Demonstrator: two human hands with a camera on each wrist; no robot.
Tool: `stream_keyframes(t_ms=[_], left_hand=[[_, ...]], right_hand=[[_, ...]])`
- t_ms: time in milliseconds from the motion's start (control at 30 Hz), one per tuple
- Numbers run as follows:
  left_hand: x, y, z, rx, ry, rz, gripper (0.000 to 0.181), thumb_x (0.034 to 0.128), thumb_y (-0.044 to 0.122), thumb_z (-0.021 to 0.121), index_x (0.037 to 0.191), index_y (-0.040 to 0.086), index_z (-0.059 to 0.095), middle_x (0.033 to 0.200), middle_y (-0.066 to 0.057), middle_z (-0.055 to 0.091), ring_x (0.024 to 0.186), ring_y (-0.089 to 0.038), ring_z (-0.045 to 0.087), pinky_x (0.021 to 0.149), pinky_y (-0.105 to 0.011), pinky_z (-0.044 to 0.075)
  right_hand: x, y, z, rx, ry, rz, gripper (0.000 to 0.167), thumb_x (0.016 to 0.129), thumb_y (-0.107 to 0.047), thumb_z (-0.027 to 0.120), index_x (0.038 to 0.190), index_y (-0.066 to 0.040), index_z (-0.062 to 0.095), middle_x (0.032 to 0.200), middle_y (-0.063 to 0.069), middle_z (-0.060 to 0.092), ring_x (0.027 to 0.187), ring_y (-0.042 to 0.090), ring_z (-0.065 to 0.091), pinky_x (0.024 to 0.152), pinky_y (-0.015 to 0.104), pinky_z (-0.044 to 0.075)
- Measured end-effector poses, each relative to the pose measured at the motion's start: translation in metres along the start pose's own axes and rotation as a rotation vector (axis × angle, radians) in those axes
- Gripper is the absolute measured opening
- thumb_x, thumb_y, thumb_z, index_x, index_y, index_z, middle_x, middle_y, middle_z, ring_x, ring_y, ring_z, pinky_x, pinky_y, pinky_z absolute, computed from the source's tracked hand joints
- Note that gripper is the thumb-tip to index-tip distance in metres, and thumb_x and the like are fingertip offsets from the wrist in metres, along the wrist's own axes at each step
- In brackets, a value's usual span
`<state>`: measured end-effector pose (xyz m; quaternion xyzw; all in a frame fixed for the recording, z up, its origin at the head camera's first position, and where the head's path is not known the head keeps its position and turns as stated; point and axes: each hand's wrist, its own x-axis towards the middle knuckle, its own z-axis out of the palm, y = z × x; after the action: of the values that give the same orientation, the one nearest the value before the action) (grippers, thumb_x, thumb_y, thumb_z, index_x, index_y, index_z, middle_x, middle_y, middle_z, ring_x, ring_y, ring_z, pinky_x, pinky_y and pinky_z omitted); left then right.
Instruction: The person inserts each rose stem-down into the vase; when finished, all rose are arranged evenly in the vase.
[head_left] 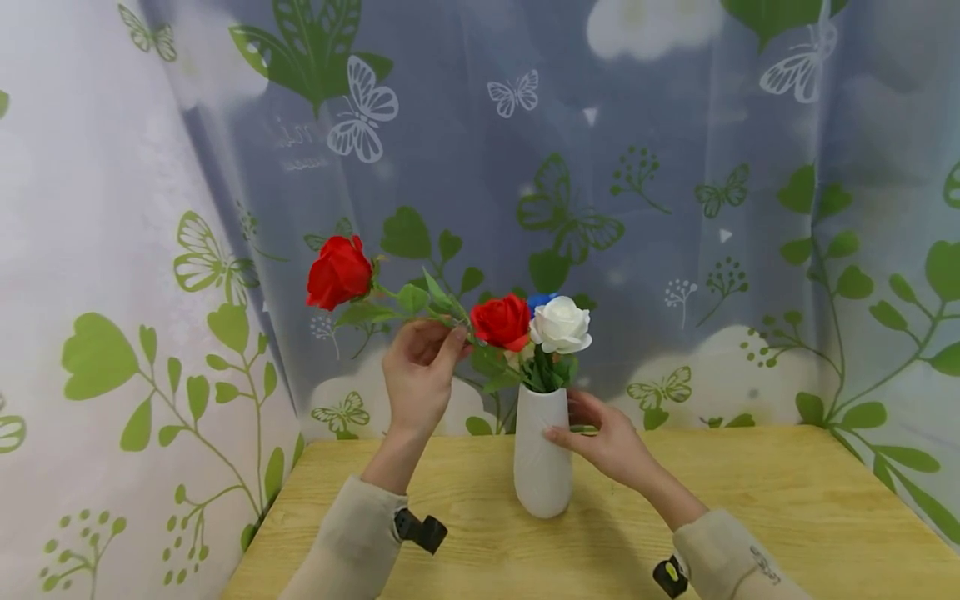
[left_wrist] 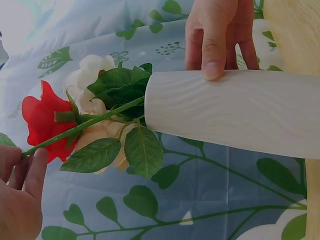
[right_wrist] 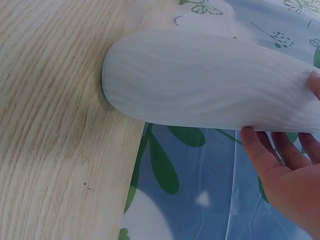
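My left hand [head_left: 422, 367] pinches the green stem [left_wrist: 90, 122] of a red rose [head_left: 339, 272], whose bloom leans out to the left. In the left wrist view that stem runs from the fingers to the mouth of a white vase [head_left: 542, 454]; whether its end is inside is hard to tell. The vase stands upright on the table and bears wavy ridges. My right hand [head_left: 611, 437] holds it near the top, thumb in front and fingers round the side. Above the rim are another red rose [head_left: 501, 322], a white rose [head_left: 561, 325], a partly hidden blue flower [head_left: 542, 301] and a cream flower [left_wrist: 100, 137].
A wooden table [head_left: 450, 533] carries the vase near its back edge. Behind and beside it hangs a printed curtain [head_left: 465, 167] with leaves and butterflies. Each wrist wears a small black camera [head_left: 422, 531].
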<state>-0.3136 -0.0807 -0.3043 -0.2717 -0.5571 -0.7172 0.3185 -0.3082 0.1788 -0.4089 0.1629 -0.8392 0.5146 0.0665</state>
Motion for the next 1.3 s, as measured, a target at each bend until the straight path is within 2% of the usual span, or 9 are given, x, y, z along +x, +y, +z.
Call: stream_keyframes(t_ms=[233, 333, 500, 567, 700, 867, 1000, 1200, 1300], left_hand=[[-0.012, -0.002, 0.000, 0.019, 0.082, -0.055, 0.014, 0.0958, -0.006, 0.071, 0.101, -0.012, 0.060, 0.089, 0.000, 0.072, 0.080, -0.012, 0.076, 0.078, -0.035, 0.068], [-0.012, -0.003, -0.001, 0.017, 0.047, -0.013, 0.016, 0.0963, -0.007, 0.070, 0.105, -0.016, 0.060, 0.094, 0.003, 0.073, 0.085, -0.012, 0.076, 0.081, -0.035, 0.068], [-0.010, -0.002, 0.000, 0.034, -0.066, 0.057, 0.024, 0.0950, -0.011, 0.070, 0.118, -0.016, 0.064, 0.104, 0.007, 0.077, 0.092, -0.012, 0.077, 0.083, -0.032, 0.067], [-0.009, -0.001, -0.001, 0.053, -0.097, 0.079, 0.024, 0.0939, -0.013, 0.070, 0.118, -0.015, 0.065, 0.105, 0.000, 0.078, 0.091, -0.013, 0.077, 0.081, -0.031, 0.067], [-0.007, -0.001, 0.000, 0.066, -0.122, 0.095, 0.019, 0.0943, -0.013, 0.069, 0.113, -0.014, 0.065, 0.105, -0.025, 0.075, 0.088, -0.014, 0.077, 0.080, -0.030, 0.067], [-0.012, -0.008, 0.006, 0.067, -0.130, 0.048, 0.014, 0.0954, -0.012, 0.067, 0.109, -0.015, 0.062, 0.102, -0.036, 0.070, 0.084, -0.010, 0.075, 0.079, -0.029, 0.067], [-0.018, -0.019, 0.014, 0.078, -0.128, 0.029, 0.014, 0.0949, -0.013, 0.067, 0.108, -0.015, 0.063, 0.100, -0.035, 0.071, 0.084, -0.010, 0.074, 0.077, -0.029, 0.067], [-0.031, -0.034, 0.027, 0.209, -0.146, -0.005, 0.011, 0.0920, -0.009, 0.071, 0.102, -0.008, 0.067, 0.095, -0.027, 0.076, 0.084, -0.010, 0.074, 0.075, -0.020, 0.063], [-0.035, -0.037, 0.032, 0.220, -0.141, -0.025, 0.010, 0.0909, -0.007, 0.072, 0.099, -0.005, 0.068, 0.091, -0.024, 0.075, 0.081, -0.015, 0.074, 0.075, -0.019, 0.061]], right_hand=[[0.001, 0.002, -0.001, -0.003, 0.015, -0.004, 0.077, 0.096, -0.038, 0.080, 0.159, -0.010, 0.045, 0.148, 0.020, 0.061, 0.130, 0.039, 0.064, 0.100, 0.049, 0.062], [0.001, 0.002, 0.000, 0.008, 0.011, -0.002, 0.076, 0.095, -0.038, 0.080, 0.158, -0.011, 0.047, 0.148, 0.019, 0.062, 0.130, 0.038, 0.064, 0.100, 0.048, 0.062], [0.000, 0.000, 0.002, 0.020, 0.006, -0.003, 0.077, 0.095, -0.037, 0.081, 0.158, -0.011, 0.046, 0.149, 0.019, 0.061, 0.130, 0.038, 0.064, 0.100, 0.048, 0.062], [0.000, 0.000, 0.003, 0.022, 0.003, -0.006, 0.076, 0.095, -0.037, 0.081, 0.158, -0.012, 0.046, 0.149, 0.019, 0.061, 0.130, 0.038, 0.064, 0.100, 0.048, 0.062], [0.000, -0.002, 0.003, 0.017, -0.001, -0.010, 0.076, 0.095, -0.037, 0.080, 0.158, -0.012, 0.046, 0.149, 0.020, 0.061, 0.130, 0.039, 0.064, 0.099, 0.047, 0.062], [0.000, -0.002, 0.002, 0.006, 0.004, -0.007, 0.076, 0.096, -0.037, 0.080, 0.159, -0.011, 0.046, 0.149, 0.020, 0.060, 0.130, 0.038, 0.064, 0.099, 0.047, 0.062], [0.000, -0.002, 0.000, 0.009, 0.001, -0.015, 0.076, 0.096, -0.037, 0.079, 0.159, -0.012, 0.045, 0.149, 0.020, 0.060, 0.130, 0.038, 0.064, 0.098, 0.046, 0.063], [0.000, -0.002, 0.001, 0.017, 0.012, -0.023, 0.075, 0.096, -0.036, 0.080, 0.159, -0.013, 0.047, 0.147, 0.020, 0.062, 0.129, 0.038, 0.065, 0.097, 0.047, 0.063], [0.000, -0.002, 0.001, 0.019, 0.012, -0.019, 0.075, 0.095, -0.036, 0.080, 0.158, -0.013, 0.047, 0.147, 0.020, 0.062, 0.128, 0.038, 0.065, 0.097, 0.046, 0.063]])
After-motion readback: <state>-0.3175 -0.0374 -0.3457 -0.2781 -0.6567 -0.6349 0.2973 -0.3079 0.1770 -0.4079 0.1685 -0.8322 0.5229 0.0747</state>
